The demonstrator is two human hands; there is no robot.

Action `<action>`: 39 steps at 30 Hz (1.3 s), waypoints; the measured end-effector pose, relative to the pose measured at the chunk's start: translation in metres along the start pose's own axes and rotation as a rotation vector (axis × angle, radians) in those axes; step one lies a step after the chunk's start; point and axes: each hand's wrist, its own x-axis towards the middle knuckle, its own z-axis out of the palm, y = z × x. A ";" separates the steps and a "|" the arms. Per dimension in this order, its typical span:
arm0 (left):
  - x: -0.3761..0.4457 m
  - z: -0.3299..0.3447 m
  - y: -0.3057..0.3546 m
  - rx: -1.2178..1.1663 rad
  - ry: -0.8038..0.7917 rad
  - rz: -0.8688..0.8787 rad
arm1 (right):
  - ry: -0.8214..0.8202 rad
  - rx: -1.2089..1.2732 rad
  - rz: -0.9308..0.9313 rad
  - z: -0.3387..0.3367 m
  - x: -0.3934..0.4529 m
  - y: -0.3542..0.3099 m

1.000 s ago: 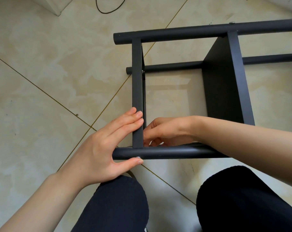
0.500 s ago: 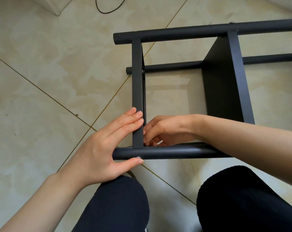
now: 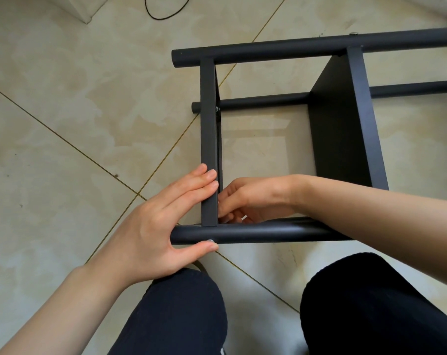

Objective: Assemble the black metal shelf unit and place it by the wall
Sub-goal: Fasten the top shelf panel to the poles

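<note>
On floor, shelf unit [image 3: 340, 124] lies lengthwise rightward; left hand [image 3: 150, 226] flat, right hand [image 3: 253, 198] unclear.

Glossy beige marbled floor tiles [image 3: 63, 124], w/ thin gold-coloured grout lines [image 3: 71, 147] running diagonally & crossing near centre. Thin black cable [image 3: 166, 15] loops on floor at top edge. White corner of wall or furniture base [image 3: 85, 8] at top left; can't tell which. Soft daylight, faint reflections on tiles.
</note>
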 end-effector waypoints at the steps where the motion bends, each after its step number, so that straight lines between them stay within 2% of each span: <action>1: 0.000 0.000 0.000 0.002 0.001 0.002 | 0.004 -0.009 -0.001 0.000 0.000 0.000; 5: 0.000 -0.001 0.002 -0.001 0.005 -0.010 | 0.052 -0.079 -0.005 0.002 -0.003 -0.004; 11: -0.004 0.004 0.008 -0.082 0.028 -0.107 | 0.224 -0.182 0.020 0.005 -0.024 -0.006; 17: -0.013 0.017 0.016 -0.297 0.117 -0.222 | 0.422 -0.560 -0.033 0.020 -0.053 -0.007; 22: -0.020 0.030 0.022 -0.673 0.318 -0.421 | 0.588 -0.798 -0.057 0.045 -0.072 0.006; 25: -0.023 0.041 0.026 -0.812 0.428 -0.535 | 0.729 -0.933 -0.072 0.060 -0.082 0.020; 28: -0.019 0.057 0.034 -1.099 0.481 -0.667 | 0.831 -0.968 -0.106 0.061 -0.092 0.028; 30: -0.014 0.065 0.040 -1.226 0.453 -0.688 | 0.828 -0.935 -0.143 0.055 -0.094 0.029; 32: -0.012 0.068 0.046 -1.218 0.418 -0.675 | 0.802 -0.941 -0.165 0.053 -0.092 0.030; 39: -0.003 0.057 0.068 -1.143 0.443 -0.613 | 0.847 -0.957 -0.273 0.052 -0.102 0.028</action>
